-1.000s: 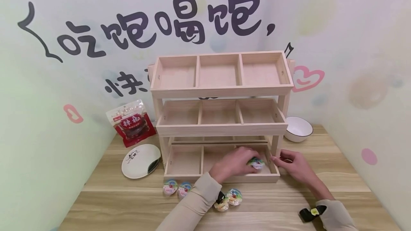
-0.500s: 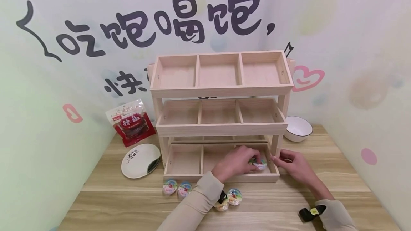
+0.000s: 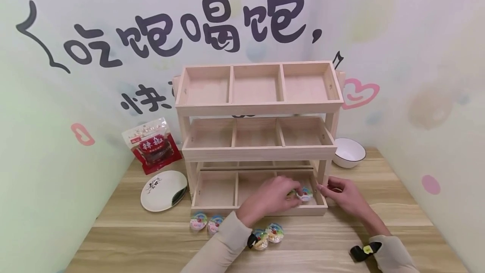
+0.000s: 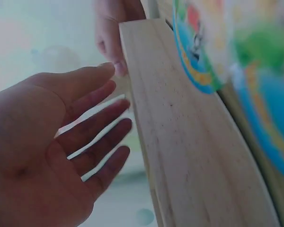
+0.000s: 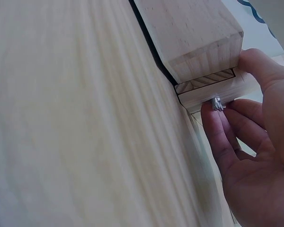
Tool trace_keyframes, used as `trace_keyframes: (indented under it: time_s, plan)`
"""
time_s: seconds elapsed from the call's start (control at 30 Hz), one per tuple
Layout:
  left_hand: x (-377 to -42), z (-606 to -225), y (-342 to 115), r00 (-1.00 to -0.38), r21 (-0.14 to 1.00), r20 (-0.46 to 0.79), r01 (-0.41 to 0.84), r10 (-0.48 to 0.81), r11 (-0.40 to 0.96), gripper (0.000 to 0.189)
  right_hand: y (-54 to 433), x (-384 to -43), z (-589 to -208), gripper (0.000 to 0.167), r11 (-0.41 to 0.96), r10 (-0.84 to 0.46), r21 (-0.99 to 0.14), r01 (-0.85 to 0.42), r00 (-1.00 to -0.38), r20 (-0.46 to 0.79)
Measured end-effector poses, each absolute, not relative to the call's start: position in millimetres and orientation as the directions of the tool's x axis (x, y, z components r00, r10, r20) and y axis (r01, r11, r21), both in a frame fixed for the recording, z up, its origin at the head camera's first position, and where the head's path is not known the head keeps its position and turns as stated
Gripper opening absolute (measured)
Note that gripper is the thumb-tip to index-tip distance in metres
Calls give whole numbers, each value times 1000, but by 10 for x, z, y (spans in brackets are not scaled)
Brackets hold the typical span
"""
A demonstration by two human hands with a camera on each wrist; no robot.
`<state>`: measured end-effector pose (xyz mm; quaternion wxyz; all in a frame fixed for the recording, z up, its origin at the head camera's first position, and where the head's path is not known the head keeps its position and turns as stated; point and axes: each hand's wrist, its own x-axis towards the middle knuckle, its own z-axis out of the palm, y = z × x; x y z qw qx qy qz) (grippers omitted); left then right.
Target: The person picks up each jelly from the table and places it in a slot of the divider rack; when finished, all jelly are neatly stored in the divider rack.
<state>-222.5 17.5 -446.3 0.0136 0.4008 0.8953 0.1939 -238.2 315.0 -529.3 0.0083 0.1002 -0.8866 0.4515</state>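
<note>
A three-tier wooden shelf rack (image 3: 257,153) stands on the table, each tier split into compartments. My left hand (image 3: 267,199) reaches over the front board into the bottom tier's right compartment. A jelly cup (image 3: 304,194) with a printed lid lies there beside its fingertips; a greenish bit of another shows under the fingers. In the left wrist view the left fingers (image 4: 102,144) are spread and fairly straight, holding nothing visible. My right hand (image 3: 348,197) grips the rack's lower right end, thumb on the wood and a finger touching a metal wing nut (image 5: 217,104).
Several jelly cups (image 3: 274,233) lie on the table before the rack, partly behind the left sleeve. A plate (image 3: 161,188) and a red chili packet (image 3: 154,146) are at the left. A white bowl (image 3: 349,153) sits behind the rack's right side.
My left hand has drawn slightly left from the jelly cup, which now lies uncovered in the right compartment. My right hand keeps its hold on the rack.
</note>
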Motion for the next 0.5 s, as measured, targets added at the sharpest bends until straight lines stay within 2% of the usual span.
trace_keyframes:
  time_s: [0.23, 0.5]
  plan:
    - [-1911, -4469, -159, -614, 393, 177, 761, 770, 517, 11, 3139, -2381, -5271, 43, 572, -155, -802, -173, -983, 101]
    - [-1586, -4595, -497, -579, 330, 113, 788, 807, 520, 35, 3132, -2361, -5280, 43, 579, -150, -800, -160, -985, 89]
